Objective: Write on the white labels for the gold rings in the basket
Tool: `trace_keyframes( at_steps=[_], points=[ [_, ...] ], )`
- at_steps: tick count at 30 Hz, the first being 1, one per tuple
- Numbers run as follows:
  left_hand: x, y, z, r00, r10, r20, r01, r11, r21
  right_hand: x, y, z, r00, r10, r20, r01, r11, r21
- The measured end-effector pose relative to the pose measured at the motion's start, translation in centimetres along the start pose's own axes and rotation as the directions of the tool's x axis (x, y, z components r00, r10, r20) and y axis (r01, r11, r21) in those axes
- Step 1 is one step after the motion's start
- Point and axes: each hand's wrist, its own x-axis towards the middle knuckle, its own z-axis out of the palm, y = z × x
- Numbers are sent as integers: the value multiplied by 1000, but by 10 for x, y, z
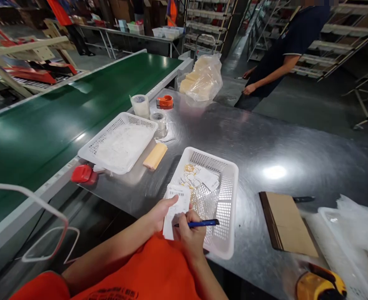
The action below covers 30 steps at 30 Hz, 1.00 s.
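Observation:
My left hand [160,213] is closed on a small stack of white printed slips [178,200], its thumb lying across the top sheet near a barcode. A blue pen [202,223] is gripped in my right hand [192,233], with its tip at the lower part of the slips. Both hands are over the near left edge of a white perforated basket [230,208]. In that basket lie gold-coloured ring-like pieces [189,168], white cards [207,178] and clear plastic bags [207,202].
A second white basket [86,152] holds clear bags, beside tape rolls [140,106], an orange tape dispenser [165,101] and a yellow bundle [155,156]. Cardboard sheets [292,225] lie right. A green conveyor [109,87] runs left. A person [281,62] stands beyond the metal table [253,154].

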Motion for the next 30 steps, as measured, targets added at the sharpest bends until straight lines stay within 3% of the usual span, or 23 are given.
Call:
trace_keyframes(
  at_steps=[5, 10, 18, 21, 24, 27, 29, 30],
  points=[
    [2, -1, -5, 1000, -13, 4, 13, 1000, -4, -1, 2, -1, 999, -6, 38, 6, 1000, 13],
    [-2, 1, 3, 998, -42, -47, 42, 999, 7, -2, 7, -2, 998, 44, 33, -46, 997, 59],
    [0, -1, 1, 997, -35, -71, 35, 999, 5, -5, 10, 0, 999, -16, 32, 15, 1000, 23],
    [4, 0, -10, 999, -34, -26, 33, 999, -28, 2, 12, -5, 989, 127, -78, -116, 985, 124],
    [10, 4, -30, 999, 24, -33, -25, 999, -31, 25, 25, -21, 937, 281, -209, -240, 949, 203],
    [16, 9, -54, 984, 83, -155, -91, 995, -41, 57, 55, -41, 946, 293, -136, -292, 956, 28],
    [18, 11, -66, 978, 77, -194, -90, 994, -59, 77, 80, -50, 952, 303, -48, -302, 899, -318],
    [18, 11, -68, 978, 66, -197, -80, 995, -64, 86, 93, -51, 948, 316, -16, -280, 811, -514]
  ],
)
